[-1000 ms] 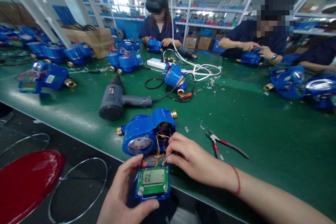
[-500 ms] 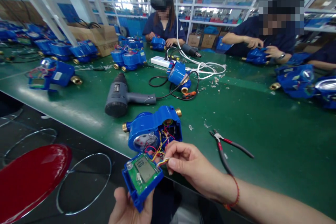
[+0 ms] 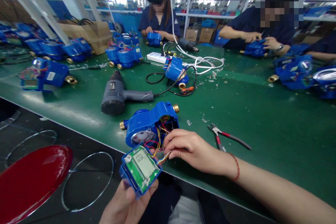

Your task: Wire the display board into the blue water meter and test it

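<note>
Nearest, the left hand [image 3: 126, 204] cradles the display module [image 3: 140, 169] from below; just beyond it, the right hand [image 3: 194, 150] pinches the wire bundle [image 3: 160, 147], which runs onward into the blue meter body [image 3: 151, 124].

The blue moulded-plastic water meter body [image 3: 151, 124] looks smooth and slightly glossy, with yellow brass-looking metal threaded ends [image 3: 175, 108] that shine. The green circuit board with grey display [image 3: 141, 165] sits in a glossy blue plastic frame — its screen glassy, its face matt. Thin plastic-sheathed coloured wires [image 3: 157, 143] run between them. The green table mat [image 3: 262, 112] is smooth with a soft sheen, like rubber or vinyl. The grey plastic heat gun [image 3: 117, 94] is matt. The pliers with red and black handles [image 3: 225, 138] show dull metal jaws — grips rubbery. The round red stool seat [image 3: 31, 178] is highly glossy. A brown cardboard box [image 3: 91, 36] looks matt, papery.
</note>
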### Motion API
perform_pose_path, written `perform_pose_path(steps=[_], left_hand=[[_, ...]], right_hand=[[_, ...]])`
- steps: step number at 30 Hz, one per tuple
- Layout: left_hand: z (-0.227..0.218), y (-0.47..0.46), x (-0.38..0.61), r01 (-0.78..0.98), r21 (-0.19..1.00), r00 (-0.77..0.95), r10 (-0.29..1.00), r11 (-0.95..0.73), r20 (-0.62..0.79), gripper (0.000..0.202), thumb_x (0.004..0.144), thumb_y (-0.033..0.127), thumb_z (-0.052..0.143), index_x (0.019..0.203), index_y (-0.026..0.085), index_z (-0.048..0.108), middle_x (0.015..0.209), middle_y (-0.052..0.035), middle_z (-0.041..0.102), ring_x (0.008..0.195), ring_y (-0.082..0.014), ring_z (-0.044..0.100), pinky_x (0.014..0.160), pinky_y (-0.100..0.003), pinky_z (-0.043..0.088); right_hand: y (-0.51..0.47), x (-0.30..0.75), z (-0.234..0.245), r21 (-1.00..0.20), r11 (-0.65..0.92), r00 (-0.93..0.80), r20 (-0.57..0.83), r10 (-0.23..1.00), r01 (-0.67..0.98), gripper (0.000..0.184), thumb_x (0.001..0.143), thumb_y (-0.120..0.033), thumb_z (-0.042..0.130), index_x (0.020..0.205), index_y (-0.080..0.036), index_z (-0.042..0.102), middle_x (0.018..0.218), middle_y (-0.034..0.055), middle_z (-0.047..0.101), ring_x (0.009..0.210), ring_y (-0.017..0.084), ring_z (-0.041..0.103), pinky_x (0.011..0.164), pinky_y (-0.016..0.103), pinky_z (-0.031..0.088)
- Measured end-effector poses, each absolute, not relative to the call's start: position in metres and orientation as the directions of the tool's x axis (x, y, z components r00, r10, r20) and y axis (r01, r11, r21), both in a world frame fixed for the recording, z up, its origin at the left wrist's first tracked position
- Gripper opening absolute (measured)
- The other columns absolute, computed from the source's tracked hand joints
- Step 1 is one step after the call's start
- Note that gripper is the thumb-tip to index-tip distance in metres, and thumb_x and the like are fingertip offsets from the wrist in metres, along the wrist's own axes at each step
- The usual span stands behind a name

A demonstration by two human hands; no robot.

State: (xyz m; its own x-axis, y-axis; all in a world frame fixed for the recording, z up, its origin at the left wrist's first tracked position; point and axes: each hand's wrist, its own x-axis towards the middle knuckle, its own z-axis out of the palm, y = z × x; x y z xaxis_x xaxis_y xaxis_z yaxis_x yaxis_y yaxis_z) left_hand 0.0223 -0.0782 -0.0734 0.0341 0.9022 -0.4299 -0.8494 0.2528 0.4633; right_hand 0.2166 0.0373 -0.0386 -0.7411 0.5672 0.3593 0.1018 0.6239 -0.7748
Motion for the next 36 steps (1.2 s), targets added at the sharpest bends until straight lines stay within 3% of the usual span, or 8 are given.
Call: perform_pose_path(steps=[4, 8, 12, 16, 27, 31, 34, 36], left_hand=[[-0.065, -0.074, 0.026, -0.76, 0.582, -0.015, 0.887, 0.29, -0.462, 0.045, 0.05, 0.023, 0.091, 0.093, 0.03, 0.078, 0.095, 0.0006, 0.079, 0.088, -0.0206, 0.073, 0.079, -0.025, 0.058], [-0.058, -0.068, 0.03, -0.704, 0.638, 0.002, 0.9, 0.311, -0.436, 0.067, 0.05, 0.023, 0.091, 0.114, 0.028, 0.071, 0.101, -0.0038, 0.078, 0.089, -0.0244, 0.073, 0.075, -0.025, 0.059], [-0.063, -0.063, 0.027, -0.697, 0.649, -0.033, 0.891, 0.304, -0.453, 0.066, 0.052, 0.024, 0.091, 0.114, 0.03, 0.07, 0.1, -0.0031, 0.078, 0.089, -0.0245, 0.074, 0.074, -0.026, 0.06], [-0.073, -0.054, 0.018, -0.695, 0.667, -0.047, 0.908, 0.27, -0.416, 0.047, 0.057, 0.017, 0.088, 0.1, 0.031, 0.075, 0.094, -0.0004, 0.079, 0.082, -0.0219, 0.075, 0.072, -0.028, 0.061], [-0.062, -0.054, 0.028, -0.698, 0.662, 0.004, 0.926, 0.273, -0.378, 0.045, 0.063, 0.027, 0.084, 0.107, 0.027, 0.074, 0.113, -0.0054, 0.075, 0.103, -0.0254, 0.07, 0.085, -0.029, 0.057], [-0.063, -0.06, 0.025, -0.71, 0.641, -0.039, 0.892, 0.292, -0.449, 0.044, 0.061, 0.025, 0.085, 0.103, 0.029, 0.075, 0.107, -0.0019, 0.076, 0.098, -0.0253, 0.071, 0.083, -0.032, 0.06], [-0.067, -0.065, 0.027, -0.729, 0.618, -0.042, 0.881, 0.296, -0.472, 0.038, 0.059, 0.026, 0.087, 0.096, 0.029, 0.077, 0.102, 0.0013, 0.078, 0.095, -0.0244, 0.072, 0.081, -0.031, 0.06], [-0.069, -0.069, 0.031, -0.727, 0.623, -0.036, 0.891, 0.287, -0.452, 0.038, 0.058, 0.026, 0.087, 0.094, 0.029, 0.077, 0.1, 0.0015, 0.078, 0.096, -0.0237, 0.072, 0.082, -0.028, 0.059]], right_hand=[[0.046, 0.223, -0.034, -0.542, 0.808, -0.857, 0.28, 0.432, 0.23, 0.016, 0.094, -0.011, 0.051, 0.098, -0.014, 0.066, 0.105, 0.0062, 0.065, 0.094, 0.015, 0.059, 0.079, 0.027, 0.046], [0.049, 0.224, -0.027, -0.148, 0.914, -0.896, 0.192, 0.4, 0.377, 0.017, 0.096, -0.019, 0.049, 0.101, -0.02, 0.065, 0.113, 0.0053, 0.062, 0.092, 0.019, 0.056, 0.067, 0.031, 0.039], [0.061, 0.229, -0.028, 0.11, 0.901, -0.873, 0.322, 0.367, 0.419, 0.02, 0.099, -0.021, 0.044, 0.092, -0.019, 0.062, 0.123, 0.0076, 0.06, 0.103, 0.021, 0.052, 0.078, 0.037, 0.036], [0.08, 0.237, -0.038, 0.196, 0.863, -0.817, 0.47, 0.334, 0.465, 0.021, 0.099, -0.019, 0.044, 0.09, -0.021, 0.063, 0.13, 0.0079, 0.058, 0.12, 0.022, 0.044, 0.096, 0.046, 0.025], [0.059, 0.233, -0.046, -0.245, 0.877, -0.678, 0.56, 0.476, 0.413, 0.033, 0.086, -0.006, 0.049, 0.115, -0.015, 0.062, 0.128, 0.0139, 0.055, 0.122, 0.028, 0.042, 0.097, 0.046, 0.032], [0.032, 0.232, -0.047, -0.5, 0.791, -0.43, 0.664, 0.611, 0.353, 0.021, 0.08, -0.004, 0.047, 0.096, -0.009, 0.061, 0.096, 0.0124, 0.06, 0.093, 0.021, 0.052, 0.082, 0.037, 0.042], [0.015, 0.225, -0.049, -0.89, 0.381, -0.404, 0.261, 0.877, 0.252, 0.022, 0.089, -0.023, 0.049, 0.07, -0.015, 0.057, 0.064, 0.0005, 0.051, 0.062, 0.012, 0.046, 0.058, 0.027, 0.035], [0.008, 0.217, -0.054, -0.989, -0.023, -0.445, -0.086, 0.891, 0.144, 0.034, 0.088, -0.041, 0.057, 0.065, -0.015, 0.057, 0.059, -0.0016, 0.049, 0.056, 0.01, 0.041, 0.053, 0.026, 0.03]])
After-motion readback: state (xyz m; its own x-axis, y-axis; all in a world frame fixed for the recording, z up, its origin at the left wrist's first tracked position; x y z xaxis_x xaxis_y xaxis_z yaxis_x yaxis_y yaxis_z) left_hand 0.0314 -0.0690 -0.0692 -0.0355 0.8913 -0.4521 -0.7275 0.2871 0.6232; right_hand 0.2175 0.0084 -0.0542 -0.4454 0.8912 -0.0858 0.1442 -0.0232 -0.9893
